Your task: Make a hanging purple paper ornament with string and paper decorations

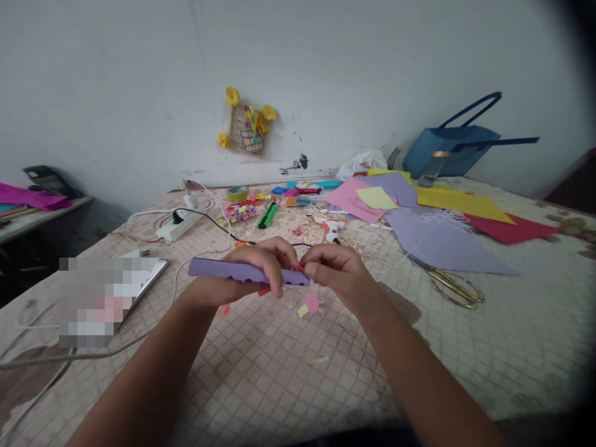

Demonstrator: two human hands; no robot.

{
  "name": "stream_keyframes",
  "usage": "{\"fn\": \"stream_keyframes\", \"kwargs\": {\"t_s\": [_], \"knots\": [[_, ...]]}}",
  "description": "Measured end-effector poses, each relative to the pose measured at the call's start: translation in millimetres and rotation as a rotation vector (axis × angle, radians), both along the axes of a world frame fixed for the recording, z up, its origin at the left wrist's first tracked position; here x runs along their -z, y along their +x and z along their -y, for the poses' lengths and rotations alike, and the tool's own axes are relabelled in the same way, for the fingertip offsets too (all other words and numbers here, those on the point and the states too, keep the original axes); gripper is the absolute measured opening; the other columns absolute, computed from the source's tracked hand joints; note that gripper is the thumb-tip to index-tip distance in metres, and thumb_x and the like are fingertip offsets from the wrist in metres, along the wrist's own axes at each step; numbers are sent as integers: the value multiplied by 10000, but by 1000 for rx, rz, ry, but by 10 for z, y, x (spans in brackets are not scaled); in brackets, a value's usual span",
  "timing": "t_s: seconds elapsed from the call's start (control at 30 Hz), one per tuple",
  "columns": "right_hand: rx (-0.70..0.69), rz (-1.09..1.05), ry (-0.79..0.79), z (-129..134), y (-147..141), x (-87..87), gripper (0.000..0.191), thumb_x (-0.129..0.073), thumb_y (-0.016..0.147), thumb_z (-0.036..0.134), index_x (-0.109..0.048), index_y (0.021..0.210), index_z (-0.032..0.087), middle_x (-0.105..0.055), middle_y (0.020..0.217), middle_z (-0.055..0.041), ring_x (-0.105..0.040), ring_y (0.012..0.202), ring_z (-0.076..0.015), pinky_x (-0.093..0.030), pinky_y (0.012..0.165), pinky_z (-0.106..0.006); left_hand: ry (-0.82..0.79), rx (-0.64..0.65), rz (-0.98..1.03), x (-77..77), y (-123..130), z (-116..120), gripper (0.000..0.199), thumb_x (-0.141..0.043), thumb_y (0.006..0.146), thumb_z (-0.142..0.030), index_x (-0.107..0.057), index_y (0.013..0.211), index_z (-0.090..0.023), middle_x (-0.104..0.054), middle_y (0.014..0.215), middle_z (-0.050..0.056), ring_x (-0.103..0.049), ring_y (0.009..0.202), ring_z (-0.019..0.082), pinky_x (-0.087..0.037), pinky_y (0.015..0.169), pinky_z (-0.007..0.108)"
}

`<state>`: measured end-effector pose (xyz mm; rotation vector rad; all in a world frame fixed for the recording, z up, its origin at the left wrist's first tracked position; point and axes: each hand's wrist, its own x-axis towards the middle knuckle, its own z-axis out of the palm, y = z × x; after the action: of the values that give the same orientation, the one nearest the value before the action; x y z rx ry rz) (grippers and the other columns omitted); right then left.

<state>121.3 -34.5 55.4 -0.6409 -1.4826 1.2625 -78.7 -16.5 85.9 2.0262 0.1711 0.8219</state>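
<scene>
My left hand (265,261) is closed around a folded strip of purple paper (223,269), which lies nearly level with a ragged lower edge. At the strip's right end, my right hand (338,273) pinches with thumb and forefinger. A small orange-red bit (298,269) shows between the fingertips of both hands; its kind is too small to make out. Below the hands are a round pink paper piece (312,302) and a pale yellow scrap (303,310). Part of the strip is hidden behind my left fingers.
Gold-handled scissors (454,287) lie right, by purple sheets (447,248). Behind my hands are a green cutter (267,215), a tape roll (238,194), a white glue gun (333,232) and paper scraps. Left are a power strip (179,226), cables and a blurred-out device (112,298).
</scene>
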Motion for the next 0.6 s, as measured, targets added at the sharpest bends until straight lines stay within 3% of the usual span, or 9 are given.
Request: {"fn": "stream_keyframes", "kwargs": {"t_s": [0.3,0.6], "knots": [[2,36,20,24,4,-6,147,-652,724,307,-600,659,186,-475,552,42,-381,512,-86,-298,466,-221,9,-17,-7,-12,16,5,156,-626,817,-234,-652,683,-158,-532,961,67,-570,837,148,-489,731,254],[44,-10,14,3,-20,20,168,-596,800,326,-560,715,186,-409,546,64,-322,477,-72,-248,448,-218,-10,10,-2,43,-20,-33,104,-619,819,-191,-663,727,-171,-521,1001,68,-560,918,164,-482,789,257]]}}
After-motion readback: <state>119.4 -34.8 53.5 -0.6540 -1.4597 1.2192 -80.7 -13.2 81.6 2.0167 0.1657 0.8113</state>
